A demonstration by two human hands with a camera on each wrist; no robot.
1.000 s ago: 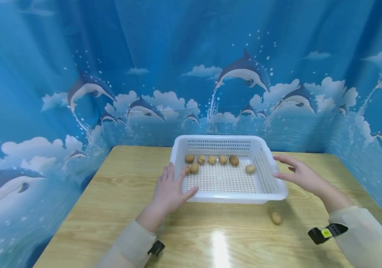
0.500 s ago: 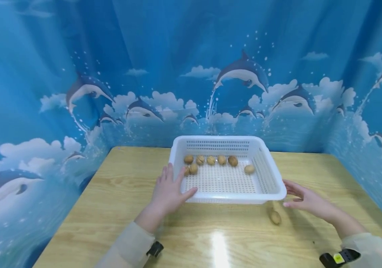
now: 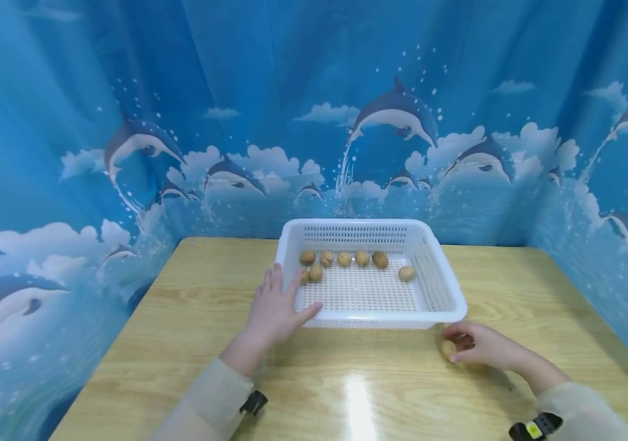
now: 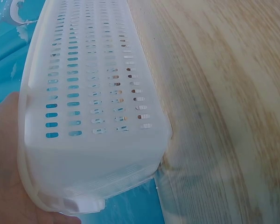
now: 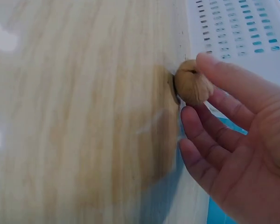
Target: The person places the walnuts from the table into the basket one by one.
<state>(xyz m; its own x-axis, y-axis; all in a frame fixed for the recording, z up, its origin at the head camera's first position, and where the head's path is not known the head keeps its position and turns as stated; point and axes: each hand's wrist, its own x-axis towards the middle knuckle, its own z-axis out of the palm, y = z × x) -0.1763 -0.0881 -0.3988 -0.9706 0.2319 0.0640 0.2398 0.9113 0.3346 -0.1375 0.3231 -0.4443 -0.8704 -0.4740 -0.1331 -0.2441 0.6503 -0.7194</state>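
A white plastic basket [image 3: 369, 317] with slotted walls stands on the table. Several walnuts [image 3: 344, 259] lie inside, mostly in a row toward the back left, while one walnut [image 3: 406, 273] sits apart on the right. My left hand [image 3: 274, 309] rests on the basket's front left corner with fingers spread; the left wrist view shows that hand [image 4: 7, 172] along the rim. Just outside the front right corner, my right hand [image 3: 485, 348] pinches a walnut [image 3: 448, 350] on the table. Up close, thumb and index finger lie on either side of this walnut [image 5: 193, 84].
The light wooden table [image 3: 193, 355] extends around the basket on both sides and in front. Behind and beside it hangs a blue curtain [image 3: 292, 92] printed with dolphins. Each wrist carries a dark strapped device [image 3: 534, 429].
My right hand has come down from the basket's right rim toward the front and closed its fingertips on the loose walnut. The left hand keeps its place on the basket.
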